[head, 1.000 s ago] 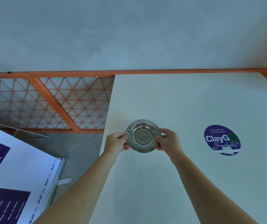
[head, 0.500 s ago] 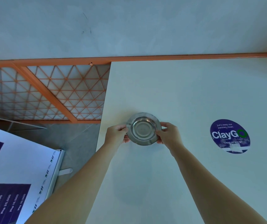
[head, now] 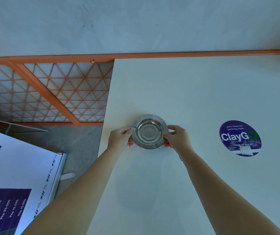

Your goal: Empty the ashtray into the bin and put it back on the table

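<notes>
Still gripped at its rim by both hands [head: 177, 139], the ashtray [head: 149, 131] sits unchanged on the table [head: 195, 92].

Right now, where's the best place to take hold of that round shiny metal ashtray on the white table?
Probably by the flat outer rim of the round metal ashtray, from two opposite sides, as the left hand and right hand pinch it now. The rim flares wide beyond the shallow bowl, upright over the white table.
</notes>
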Demonstrator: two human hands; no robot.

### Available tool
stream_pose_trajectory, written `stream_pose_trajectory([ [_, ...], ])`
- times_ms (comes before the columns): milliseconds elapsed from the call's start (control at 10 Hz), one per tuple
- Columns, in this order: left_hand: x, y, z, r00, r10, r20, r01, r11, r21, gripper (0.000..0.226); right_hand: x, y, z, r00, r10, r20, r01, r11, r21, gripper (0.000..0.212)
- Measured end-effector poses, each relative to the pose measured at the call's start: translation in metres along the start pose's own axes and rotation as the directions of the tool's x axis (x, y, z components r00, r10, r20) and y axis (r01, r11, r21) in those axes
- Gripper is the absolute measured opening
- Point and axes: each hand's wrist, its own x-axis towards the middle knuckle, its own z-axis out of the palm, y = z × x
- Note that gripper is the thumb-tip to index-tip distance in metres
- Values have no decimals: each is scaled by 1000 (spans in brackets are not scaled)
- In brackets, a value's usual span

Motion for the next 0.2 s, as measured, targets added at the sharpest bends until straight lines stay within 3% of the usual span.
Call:
stream_pose_trajectory([
  [200, -5, -3, -8, 986, 62, -156, -37, 986, 161, 31, -5, 3, -13, 999, -19, -29, 18, 999, -45, 46],
])
